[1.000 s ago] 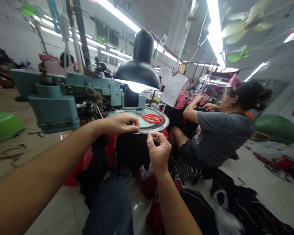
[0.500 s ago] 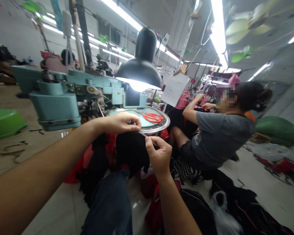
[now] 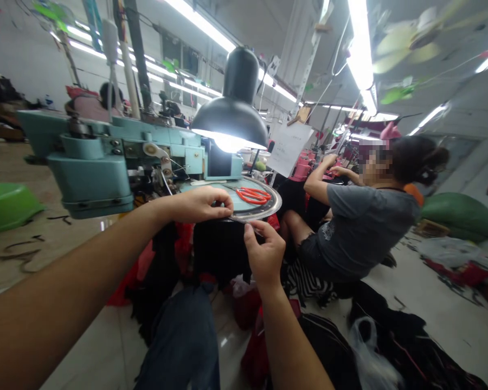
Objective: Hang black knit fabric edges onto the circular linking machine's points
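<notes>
so, both hands are up at the front rim of the round dial plate (image 3: 250,208) of a teal linking machine (image 3: 91,168). the left hand (image 3: 199,205) reaches in from the left, its fingers (image 3: 223,199) curled and closed down at the rim, pinching the top edge of a black knit fabric (image 3: 219,252) that hangs below the dial. the right hand (image 3: 264,252) sits just below and to the right, thumb and forefinger nearly closed on a thin edge of the same knit, with the fingers (image 3: 250,230) just under the rim. exactly what lies between the fingertips is too fine to tell. the knit stays stretched between the hands at the dial's near edge. red-handled scissors (image 3: 252,196) lie on the dial plate, just behind the hands and untouched, under a black lamp (image 3: 231,116). to the right, a co-worker in a grey t-shirt (image 3: 366,230) sits working at another machine.
</notes>
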The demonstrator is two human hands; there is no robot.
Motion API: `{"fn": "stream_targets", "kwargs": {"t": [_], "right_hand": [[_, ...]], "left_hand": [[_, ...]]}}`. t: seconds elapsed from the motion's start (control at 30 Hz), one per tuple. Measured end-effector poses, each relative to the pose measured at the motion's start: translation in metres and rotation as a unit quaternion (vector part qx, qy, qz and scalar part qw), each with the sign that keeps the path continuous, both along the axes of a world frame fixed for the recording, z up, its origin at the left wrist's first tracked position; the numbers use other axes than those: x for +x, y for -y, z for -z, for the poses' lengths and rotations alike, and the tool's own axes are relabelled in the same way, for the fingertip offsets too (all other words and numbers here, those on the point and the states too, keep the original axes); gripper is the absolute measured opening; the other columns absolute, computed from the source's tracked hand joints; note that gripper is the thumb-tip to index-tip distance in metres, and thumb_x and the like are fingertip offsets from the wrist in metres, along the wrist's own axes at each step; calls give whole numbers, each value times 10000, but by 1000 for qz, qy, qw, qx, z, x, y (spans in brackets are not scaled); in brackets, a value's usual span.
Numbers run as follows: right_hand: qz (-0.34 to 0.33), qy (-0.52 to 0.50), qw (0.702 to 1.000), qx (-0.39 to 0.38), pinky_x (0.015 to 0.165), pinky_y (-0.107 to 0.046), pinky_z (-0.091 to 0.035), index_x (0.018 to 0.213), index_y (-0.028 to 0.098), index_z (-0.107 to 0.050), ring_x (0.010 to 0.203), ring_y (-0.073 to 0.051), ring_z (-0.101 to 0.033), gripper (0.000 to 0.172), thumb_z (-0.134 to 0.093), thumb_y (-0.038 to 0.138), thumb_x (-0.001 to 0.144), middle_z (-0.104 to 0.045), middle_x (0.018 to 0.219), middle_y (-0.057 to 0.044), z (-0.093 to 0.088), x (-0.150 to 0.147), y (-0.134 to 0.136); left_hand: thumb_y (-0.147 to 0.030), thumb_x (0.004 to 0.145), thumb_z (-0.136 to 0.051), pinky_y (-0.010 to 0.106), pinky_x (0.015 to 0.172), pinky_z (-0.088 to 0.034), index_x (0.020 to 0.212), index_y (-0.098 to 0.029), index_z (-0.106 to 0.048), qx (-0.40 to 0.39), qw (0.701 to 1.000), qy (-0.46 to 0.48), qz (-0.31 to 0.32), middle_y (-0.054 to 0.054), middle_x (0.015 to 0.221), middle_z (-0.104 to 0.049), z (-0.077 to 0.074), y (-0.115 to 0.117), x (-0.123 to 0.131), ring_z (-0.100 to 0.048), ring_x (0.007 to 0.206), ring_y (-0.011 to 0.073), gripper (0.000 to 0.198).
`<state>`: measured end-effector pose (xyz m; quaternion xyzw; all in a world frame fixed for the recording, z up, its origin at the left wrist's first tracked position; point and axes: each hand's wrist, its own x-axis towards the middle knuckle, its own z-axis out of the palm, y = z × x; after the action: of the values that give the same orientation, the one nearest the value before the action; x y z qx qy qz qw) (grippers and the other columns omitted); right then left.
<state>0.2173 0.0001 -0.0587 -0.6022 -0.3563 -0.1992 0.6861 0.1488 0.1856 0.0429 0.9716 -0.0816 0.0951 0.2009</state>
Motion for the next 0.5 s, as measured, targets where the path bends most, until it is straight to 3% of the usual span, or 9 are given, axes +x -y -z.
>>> {"fn": "stream_targets", "kwargs": {"t": [0.17, 0.3, 0.4, 0.5], "right_hand": [[20, -13, 1000, -2, 745, -301, -569, 862, 156, -752, 735, -179, -691, 179, -640, 295, 850, -758, 790, -34, 1, 3, 0], [28, -81, 996, -1, 590, -269, -513, 806, 149, -743, 585, -139, -592, 200, -695, 341, 776, -698, 680, -12, 7, 27, 9], [-105, -203, 973, 2, 451, -231, -416, 756, 152, -712, 447, -98, -490, 244, -750, 386, 696, -602, 554, 38, 8, 47, 16], [-224, -254, 941, -20, 458, -226, -430, 775, 154, -724, 460, -99, -528, 293, -814, 396, 638, -643, 599, 29, 4, 51, 18]], "left_hand": [[-504, 849, -504, 240, 766, -447, 912, -169, -658, 7, 1000, -3, -13, 24, 898, -664, 0, 1, -1, -586, 835, 173, 374], [-486, 822, -505, 235, 719, -438, 868, -172, -644, 8, 1000, -13, -26, 13, 845, -640, -4, 2, 1, -562, 786, 164, 346], [-456, 780, -535, 228, 637, -409, 839, -176, -637, -1, 998, -54, -32, -1, 775, -601, -9, 3, 4, -521, 704, 148, 304], [-468, 759, -574, 221, 659, -413, 879, -175, -663, -8, 997, -77, -13, 1, 814, -620, -13, 6, 8, -536, 742, 151, 329]]}}
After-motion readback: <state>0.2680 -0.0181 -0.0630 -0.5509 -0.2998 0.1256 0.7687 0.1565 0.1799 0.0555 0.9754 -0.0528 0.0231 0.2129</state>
